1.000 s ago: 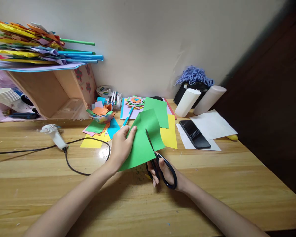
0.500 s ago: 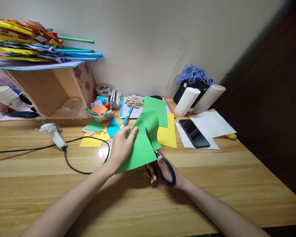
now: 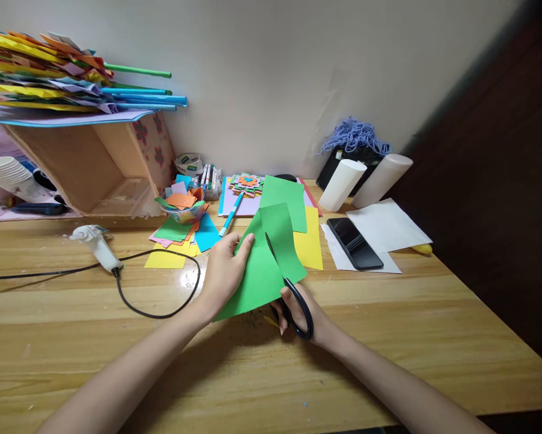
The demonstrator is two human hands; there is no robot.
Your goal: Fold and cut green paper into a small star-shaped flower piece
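The left hand (image 3: 225,265) grips the green sheet (image 3: 252,274) along its left side, thumb flat on the upper face, fingers behind it. The right hand (image 3: 303,310) grips the scissors (image 3: 300,292), thumb in one handle ring and fingers at the other. The sheet is held tilted above the wooden table (image 3: 433,313), between the two hands.

Cut status: a slit enters from the near edge and runs inward to the blades. The portion right of the slit bends away as a flap; the portion left of it stays flat under the thumb. The far part of the sheet appears uncut, so the cut is judged partway through, with both portions joined at the far end. The lower blade is hidden by the sheet; blade opening and the exact end of the slit cannot be confirmed.

Surrounding items: a second green sheet (image 3: 289,202) overlaps a yellow sheet (image 3: 313,244) just beyond the work. A layered paper flower (image 3: 248,182) lies near the back, with a blue stick (image 3: 231,215) at its near side. A bowl (image 3: 187,215) of paper pieces sits to the left; a phone (image 3: 354,244) rests on white paper (image 3: 390,226) to the right.
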